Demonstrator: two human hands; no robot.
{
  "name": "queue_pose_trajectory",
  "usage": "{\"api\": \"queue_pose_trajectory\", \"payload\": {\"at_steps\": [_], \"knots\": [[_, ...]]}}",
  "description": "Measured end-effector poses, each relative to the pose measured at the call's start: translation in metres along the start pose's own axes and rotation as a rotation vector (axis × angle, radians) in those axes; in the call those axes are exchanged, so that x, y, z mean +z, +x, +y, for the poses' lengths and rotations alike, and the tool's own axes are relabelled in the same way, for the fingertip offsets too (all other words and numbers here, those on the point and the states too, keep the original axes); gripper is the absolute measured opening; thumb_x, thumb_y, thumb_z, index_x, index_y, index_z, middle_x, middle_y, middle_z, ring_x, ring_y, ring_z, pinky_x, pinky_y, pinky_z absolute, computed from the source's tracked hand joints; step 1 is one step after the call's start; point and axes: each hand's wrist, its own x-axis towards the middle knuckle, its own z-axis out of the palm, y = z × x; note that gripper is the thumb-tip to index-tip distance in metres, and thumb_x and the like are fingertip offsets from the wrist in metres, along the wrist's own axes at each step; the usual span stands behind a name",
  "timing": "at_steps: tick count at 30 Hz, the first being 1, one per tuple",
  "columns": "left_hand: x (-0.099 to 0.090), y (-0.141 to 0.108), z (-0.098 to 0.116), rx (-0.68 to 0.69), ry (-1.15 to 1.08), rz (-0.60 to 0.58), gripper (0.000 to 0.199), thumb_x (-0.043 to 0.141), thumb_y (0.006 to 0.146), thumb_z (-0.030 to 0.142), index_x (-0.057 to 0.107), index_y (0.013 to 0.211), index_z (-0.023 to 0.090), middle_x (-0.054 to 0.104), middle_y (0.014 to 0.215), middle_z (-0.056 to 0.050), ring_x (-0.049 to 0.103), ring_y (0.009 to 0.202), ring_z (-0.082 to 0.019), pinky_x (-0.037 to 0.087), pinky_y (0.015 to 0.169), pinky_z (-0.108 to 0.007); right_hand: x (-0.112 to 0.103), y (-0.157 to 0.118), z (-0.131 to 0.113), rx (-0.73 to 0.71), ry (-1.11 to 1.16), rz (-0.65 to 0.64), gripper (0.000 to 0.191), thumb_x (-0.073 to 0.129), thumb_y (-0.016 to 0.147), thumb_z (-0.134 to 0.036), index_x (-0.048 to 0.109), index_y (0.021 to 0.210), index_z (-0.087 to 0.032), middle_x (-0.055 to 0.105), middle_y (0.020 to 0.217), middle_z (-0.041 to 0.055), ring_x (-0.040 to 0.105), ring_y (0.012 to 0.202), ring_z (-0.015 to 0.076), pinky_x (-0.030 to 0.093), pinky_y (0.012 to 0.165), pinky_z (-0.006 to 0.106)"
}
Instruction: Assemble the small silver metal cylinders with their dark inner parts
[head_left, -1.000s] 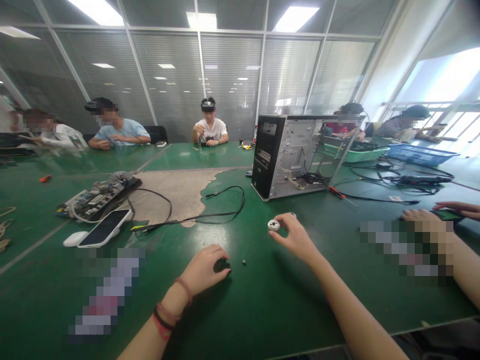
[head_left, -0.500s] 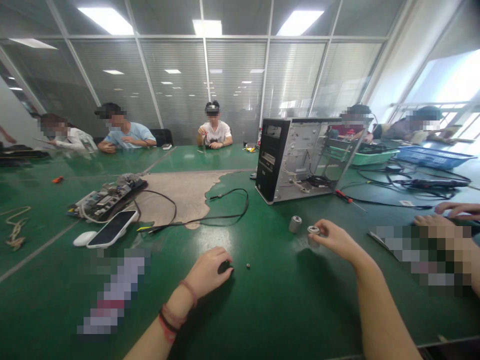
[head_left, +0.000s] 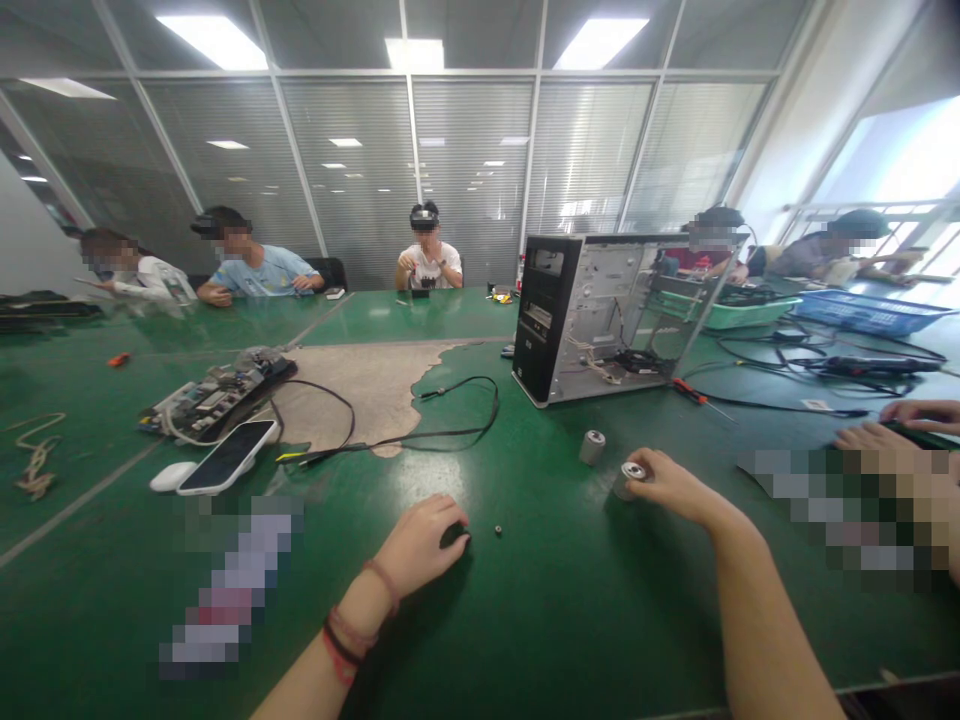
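Observation:
My right hand (head_left: 671, 487) grips a small metal cylinder (head_left: 628, 481) between thumb and fingers, on the green table (head_left: 540, 620). A second metal cylinder (head_left: 592, 448) stands upright just to its left. My left hand (head_left: 424, 545) rests on the table with fingers curved and the thumb apart from them; a dark patch shows in the gap, and I cannot make out whether it is an object. Right of its fingertips lies a tiny metal piece (head_left: 498, 530), touched by neither hand.
An open computer case (head_left: 547, 330) stands beyond my right hand, a screwdriver (head_left: 694, 393) beside it. A circuit board (head_left: 217, 395), phone (head_left: 227, 458) and cables (head_left: 450, 432) lie left. A co-worker's hands (head_left: 885, 450) are at the right edge; several people sit behind.
The cylinder in my right hand has come slightly right and down, toward the table surface. My left hand has hardly moved. Across the table, a person's hand has risen toward the face.

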Motion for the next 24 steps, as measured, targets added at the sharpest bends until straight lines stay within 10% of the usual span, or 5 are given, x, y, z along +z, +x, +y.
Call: {"api": "queue_pose_trajectory", "payload": {"at_steps": [7,14,24], "knots": [[0.001,0.0,0.002,-0.001,0.009,-0.011,0.009,0.052,0.081,0.02,0.058,0.087,0.02,0.06,0.088,-0.003,0.055,0.086,-0.018,0.043,0.077,-0.028,-0.002,-0.001,-0.009,-0.073,0.008,0.076,0.032,0.06,0.068,-0.036,0.057,0.094,-0.017,0.061,0.093,0.0068,0.057,0.089,0.023,0.044,0.081,0.034],[0.003,0.0,0.0,0.004,0.005,-0.003,0.009,0.051,0.081,0.02,0.058,0.087,0.02,0.06,0.088,-0.003,0.055,0.086,-0.017,0.044,0.078,-0.028,0.008,-0.004,-0.076,-0.376,0.047,0.401,0.021,0.054,0.08,-0.034,0.054,0.096,-0.02,0.055,0.099,0.0077,0.052,0.098,0.0236,0.04,0.089,0.038],[0.002,0.0,0.001,0.001,-0.008,0.004,0.008,0.051,0.081,0.019,0.058,0.085,0.02,0.06,0.086,-0.003,0.055,0.085,-0.018,0.044,0.076,-0.028,0.077,-0.032,-0.153,-0.599,0.032,-0.173,0.028,0.062,0.076,-0.034,0.054,0.1,-0.021,0.057,0.088,0.0028,0.054,0.082,0.0187,0.044,0.073,0.029]]}}
